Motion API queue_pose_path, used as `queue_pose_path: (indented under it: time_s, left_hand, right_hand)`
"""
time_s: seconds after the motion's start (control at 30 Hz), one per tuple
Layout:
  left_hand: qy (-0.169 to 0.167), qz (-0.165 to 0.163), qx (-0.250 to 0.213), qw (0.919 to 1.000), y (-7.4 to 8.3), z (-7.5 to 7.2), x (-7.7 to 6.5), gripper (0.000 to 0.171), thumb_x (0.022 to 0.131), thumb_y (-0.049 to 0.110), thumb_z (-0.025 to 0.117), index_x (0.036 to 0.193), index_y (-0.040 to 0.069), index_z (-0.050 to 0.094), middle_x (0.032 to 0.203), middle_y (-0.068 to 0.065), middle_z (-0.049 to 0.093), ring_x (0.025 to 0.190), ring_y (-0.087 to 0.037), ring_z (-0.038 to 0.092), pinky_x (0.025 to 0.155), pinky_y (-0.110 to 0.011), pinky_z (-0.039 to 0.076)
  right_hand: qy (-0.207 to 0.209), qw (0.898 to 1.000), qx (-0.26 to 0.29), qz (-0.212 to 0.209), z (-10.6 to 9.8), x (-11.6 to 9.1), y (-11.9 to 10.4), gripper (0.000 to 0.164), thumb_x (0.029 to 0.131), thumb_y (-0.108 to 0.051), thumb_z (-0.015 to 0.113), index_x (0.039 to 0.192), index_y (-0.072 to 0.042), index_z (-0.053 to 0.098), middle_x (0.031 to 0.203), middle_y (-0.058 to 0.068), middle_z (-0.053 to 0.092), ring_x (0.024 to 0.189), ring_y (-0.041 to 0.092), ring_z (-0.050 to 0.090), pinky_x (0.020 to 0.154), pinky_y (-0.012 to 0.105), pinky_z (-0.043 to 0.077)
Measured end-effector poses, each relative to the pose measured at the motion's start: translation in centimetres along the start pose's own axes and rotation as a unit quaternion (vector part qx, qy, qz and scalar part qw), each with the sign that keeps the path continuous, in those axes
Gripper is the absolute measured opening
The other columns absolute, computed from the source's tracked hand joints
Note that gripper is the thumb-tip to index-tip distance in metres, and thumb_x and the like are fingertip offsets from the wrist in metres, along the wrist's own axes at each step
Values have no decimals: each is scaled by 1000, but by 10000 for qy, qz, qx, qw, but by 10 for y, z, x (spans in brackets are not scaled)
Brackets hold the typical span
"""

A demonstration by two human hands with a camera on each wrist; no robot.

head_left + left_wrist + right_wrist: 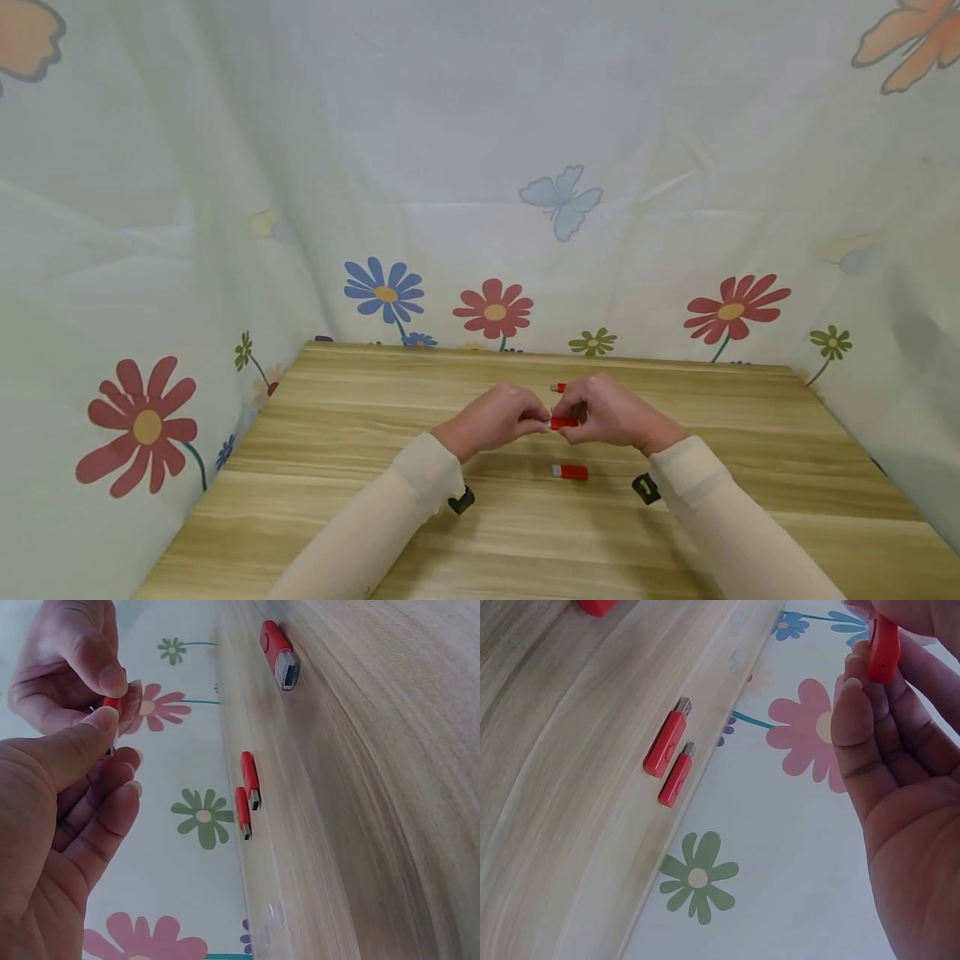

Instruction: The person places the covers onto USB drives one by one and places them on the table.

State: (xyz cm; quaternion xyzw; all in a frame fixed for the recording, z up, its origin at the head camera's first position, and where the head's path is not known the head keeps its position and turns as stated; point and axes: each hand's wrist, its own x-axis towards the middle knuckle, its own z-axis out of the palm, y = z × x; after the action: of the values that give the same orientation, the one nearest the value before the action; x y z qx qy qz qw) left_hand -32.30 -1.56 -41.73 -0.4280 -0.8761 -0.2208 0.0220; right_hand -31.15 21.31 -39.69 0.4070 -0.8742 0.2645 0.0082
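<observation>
A red USB flash drive (564, 423) is held up between both hands above the table. My left hand (501, 419) pinches its pale connector end between thumb and fingertips. From the other side, my right hand (609, 414) grips the red body with thumb and fingers. In the right wrist view, the red body of the held drive (885, 651) shows in the right fingers, while its other end is hidden. Another red flash drive (279, 654) lies on the table in front of the hands, with a clear cap over its connector.
Beyond the hands, two red flash drives, one (666, 742) beside the other (676, 778), lie side by side with bare metal connectors. They rest near the back edge of the wood-grain table (375, 400). A flower-printed curtain (450, 208) surrounds the table's back and sides.
</observation>
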Motion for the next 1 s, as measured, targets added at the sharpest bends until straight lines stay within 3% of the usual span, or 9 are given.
queue_pose_path:
  time_s: [0.53, 0.77, 1.0]
  left_hand:
    - [98, 252, 162, 9995, -3, 3, 1, 17, 90, 20, 78, 106, 15, 80, 93, 4, 76, 76, -4, 63, 75, -10, 51]
    - [50, 101, 262, 9996, -7, 5, 5, 16, 90, 22, 78, 105, 17, 81, 93, 7, 76, 77, -2, 62, 75, -11, 52]
    - [-102, -30, 280, 9995, -8, 8, 13, 13, 91, 23, 78, 103, 17, 80, 84, 9, 72, 69, -3, 56, 68, -11, 49]
  right_hand:
    - [24, 9998, 201, -73, 3, 3, 4, 13, 83, -5, 79, 91, -16, 81, 85, -5, 72, 70, 1, 64, 66, 22, 58]
    - [68, 9998, 134, -130, 4, 4, 6, 11, 84, -6, 79, 93, -13, 81, 86, -6, 71, 70, 1, 63, 65, 23, 57]
    - [-56, 9997, 157, 151, 2, 4, 8, 11, 86, -8, 80, 95, -14, 80, 88, -4, 71, 72, 2, 64, 67, 23, 58]
